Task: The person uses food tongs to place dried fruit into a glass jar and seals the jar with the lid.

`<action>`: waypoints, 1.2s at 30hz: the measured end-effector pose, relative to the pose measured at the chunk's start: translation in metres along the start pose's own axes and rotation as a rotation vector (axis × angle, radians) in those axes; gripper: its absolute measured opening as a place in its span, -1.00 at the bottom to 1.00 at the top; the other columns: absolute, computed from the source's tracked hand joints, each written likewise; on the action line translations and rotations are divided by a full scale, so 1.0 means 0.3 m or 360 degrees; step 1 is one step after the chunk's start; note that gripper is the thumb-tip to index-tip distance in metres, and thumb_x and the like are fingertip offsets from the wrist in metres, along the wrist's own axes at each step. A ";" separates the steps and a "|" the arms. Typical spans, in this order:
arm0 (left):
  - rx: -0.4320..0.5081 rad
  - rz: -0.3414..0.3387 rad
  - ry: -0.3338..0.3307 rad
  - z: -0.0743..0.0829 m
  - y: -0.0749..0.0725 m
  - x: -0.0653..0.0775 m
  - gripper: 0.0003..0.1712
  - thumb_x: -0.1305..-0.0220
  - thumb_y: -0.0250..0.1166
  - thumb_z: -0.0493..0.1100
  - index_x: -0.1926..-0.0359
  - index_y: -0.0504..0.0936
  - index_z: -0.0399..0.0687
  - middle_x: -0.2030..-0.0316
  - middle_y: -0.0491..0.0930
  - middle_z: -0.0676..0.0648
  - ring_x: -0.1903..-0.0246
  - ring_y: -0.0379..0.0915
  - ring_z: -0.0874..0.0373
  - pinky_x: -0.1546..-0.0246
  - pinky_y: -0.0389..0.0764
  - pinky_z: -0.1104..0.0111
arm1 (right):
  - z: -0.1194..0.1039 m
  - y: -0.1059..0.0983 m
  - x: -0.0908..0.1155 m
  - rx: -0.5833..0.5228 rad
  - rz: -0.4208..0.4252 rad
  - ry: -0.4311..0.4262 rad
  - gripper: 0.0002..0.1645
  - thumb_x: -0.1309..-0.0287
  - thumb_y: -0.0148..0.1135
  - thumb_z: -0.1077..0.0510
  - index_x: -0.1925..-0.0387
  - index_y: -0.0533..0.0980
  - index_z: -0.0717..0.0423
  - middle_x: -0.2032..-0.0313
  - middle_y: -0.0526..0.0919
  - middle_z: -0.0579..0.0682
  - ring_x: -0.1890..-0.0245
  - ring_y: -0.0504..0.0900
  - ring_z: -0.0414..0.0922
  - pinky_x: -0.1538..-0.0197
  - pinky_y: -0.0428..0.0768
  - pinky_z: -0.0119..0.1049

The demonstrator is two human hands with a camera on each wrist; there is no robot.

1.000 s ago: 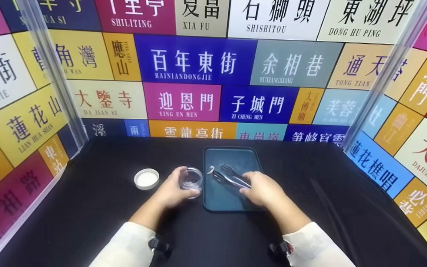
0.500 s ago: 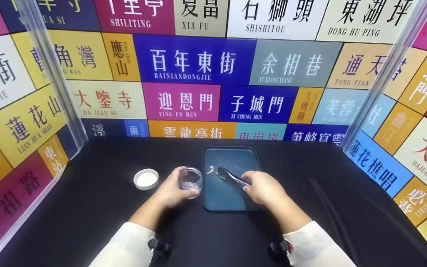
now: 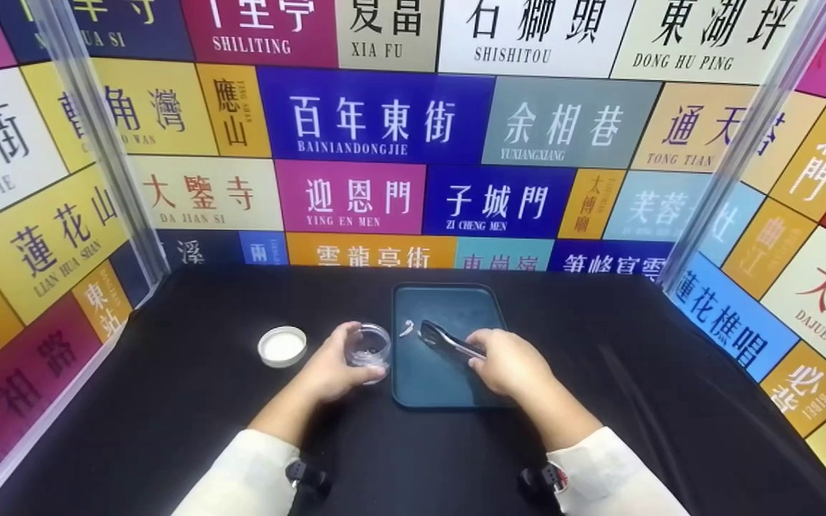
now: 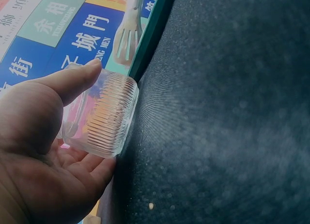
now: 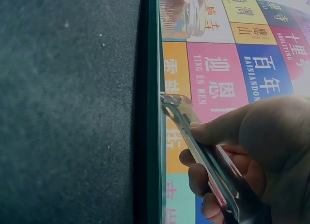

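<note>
My left hand grips a small clear jar beside the left edge of a dark teal tray. Its thumb and fingers lie around the jar's sides, and the ribbed wall of the jar shows in the left wrist view. Small dark bits appear inside it. Over the tray, my right hand holds metal tongs between thumb and fingers, their arms pressed close together. A small whitish curved piece lies on the tray, just left of the tongs' tips and apart from them.
A round white lid lies on the black cloth to the left of my left hand. Behind the table stands a wall of colourful lettered panels, with clear upright posts at the corners.
The tongs were spread, with a tip at the whitish piece, a second ago; their arms have since come together and drawn slightly right. The piece has turned slightly. My left hand and the jar stay put.
</note>
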State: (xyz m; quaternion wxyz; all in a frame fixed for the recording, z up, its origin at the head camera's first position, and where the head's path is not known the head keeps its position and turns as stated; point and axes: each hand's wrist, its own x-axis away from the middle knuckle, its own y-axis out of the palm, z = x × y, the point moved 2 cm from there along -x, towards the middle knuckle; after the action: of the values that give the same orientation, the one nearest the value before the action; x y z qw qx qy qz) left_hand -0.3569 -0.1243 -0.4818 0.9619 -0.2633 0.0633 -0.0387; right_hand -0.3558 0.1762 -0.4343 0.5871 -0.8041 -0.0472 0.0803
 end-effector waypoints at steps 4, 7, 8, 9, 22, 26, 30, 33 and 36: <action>0.0010 -0.0003 0.0002 0.002 0.000 0.001 0.16 -0.06 0.70 -0.04 -0.57 0.26 -0.18 -0.48 0.48 -0.30 -0.47 0.44 -0.21 -0.59 0.34 -0.05 | -0.009 -0.011 0.004 -0.0033 0.0027 0.0011 -0.58 -0.42 0.37 0.04 -0.25 0.66 -0.08 -0.17 0.78 0.05 -0.20 0.72 0.09 -0.34 0.63 0.16; 0.0020 -0.0004 0.0003 0.003 0.000 0.002 0.16 -0.06 0.70 -0.05 -0.57 0.26 -0.19 -0.48 0.48 -0.31 -0.46 0.45 -0.22 -0.59 0.34 -0.06 | -0.017 -0.025 0.008 -0.0064 0.0048 0.0011 -0.57 -0.42 0.37 0.03 -0.27 0.65 -0.08 -0.19 0.77 0.06 -0.20 0.72 0.10 -0.33 0.63 0.18; 0.0021 -0.0004 0.0003 0.002 0.000 0.002 0.16 -0.06 0.70 -0.05 -0.57 0.26 -0.19 -0.48 0.48 -0.31 -0.46 0.45 -0.22 -0.59 0.35 -0.06 | -0.019 -0.030 0.010 -0.0080 0.0051 0.0019 -0.56 -0.42 0.37 0.03 -0.28 0.65 -0.09 -0.20 0.76 0.05 -0.20 0.71 0.10 -0.33 0.63 0.19; 0.0023 -0.0004 0.0003 0.002 0.000 0.002 0.16 -0.06 0.70 -0.05 -0.57 0.26 -0.19 -0.48 0.48 -0.31 -0.46 0.45 -0.22 -0.59 0.35 -0.06 | -0.022 -0.035 0.012 -0.0095 0.0051 0.0028 -0.55 -0.42 0.37 0.02 -0.29 0.64 -0.10 -0.21 0.76 0.05 -0.20 0.71 0.10 -0.34 0.63 0.19; 0.0028 -0.0009 -0.0012 0.002 0.000 0.005 0.16 -0.07 0.70 -0.06 -0.57 0.25 -0.19 -0.49 0.46 -0.31 -0.47 0.45 -0.22 -0.60 0.35 -0.05 | -0.061 -0.072 0.035 -0.0159 0.0160 -0.0030 -0.53 -0.43 0.38 0.00 -0.31 0.63 -0.14 -0.32 0.70 0.03 -0.35 0.65 0.09 -0.44 0.57 0.19; 0.0025 -0.0011 -0.0022 0.003 0.000 0.004 0.16 -0.07 0.70 -0.05 -0.58 0.25 -0.19 -0.50 0.46 -0.31 -0.48 0.43 -0.21 -0.61 0.33 -0.05 | -0.080 -0.076 0.046 -0.0158 0.0200 -0.0090 -0.55 -0.42 0.38 0.01 -0.29 0.65 -0.14 -0.31 0.71 0.02 -0.34 0.66 0.08 -0.43 0.58 0.16; 0.0019 -0.0013 -0.0030 0.004 0.001 0.003 0.16 -0.07 0.70 -0.04 -0.58 0.25 -0.17 -0.50 0.46 -0.29 -0.48 0.44 -0.21 -0.61 0.33 -0.06 | -0.101 -0.084 0.060 -0.0162 0.0240 -0.0150 -0.56 -0.41 0.40 0.01 -0.27 0.66 -0.14 -0.28 0.73 0.01 -0.31 0.68 0.06 -0.41 0.60 0.14; 0.0022 -0.0014 -0.0033 0.003 0.001 0.003 0.17 -0.07 0.70 -0.04 -0.58 0.25 -0.16 -0.50 0.47 -0.28 -0.47 0.44 -0.20 -0.61 0.33 -0.05 | -0.116 -0.089 0.072 -0.0164 0.0256 -0.0192 -0.56 -0.41 0.40 0.00 -0.27 0.66 -0.15 -0.27 0.73 0.00 -0.30 0.69 0.05 -0.40 0.61 0.12; 0.0021 -0.0012 -0.0032 0.002 0.001 0.002 0.17 -0.07 0.70 -0.04 -0.58 0.25 -0.16 -0.50 0.47 -0.28 -0.47 0.44 -0.20 -0.60 0.34 -0.05 | -0.129 -0.089 0.081 -0.0173 0.0256 -0.0219 -0.57 -0.41 0.39 -0.01 -0.27 0.67 -0.18 -0.27 0.74 -0.03 -0.30 0.70 0.03 -0.40 0.62 0.11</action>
State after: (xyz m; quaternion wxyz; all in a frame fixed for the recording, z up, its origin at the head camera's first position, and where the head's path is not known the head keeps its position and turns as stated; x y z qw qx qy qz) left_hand -0.3561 -0.1236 -0.4814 0.9640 -0.2576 0.0525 -0.0403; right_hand -0.3242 0.1523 -0.3992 0.5298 -0.8285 -0.0271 0.1794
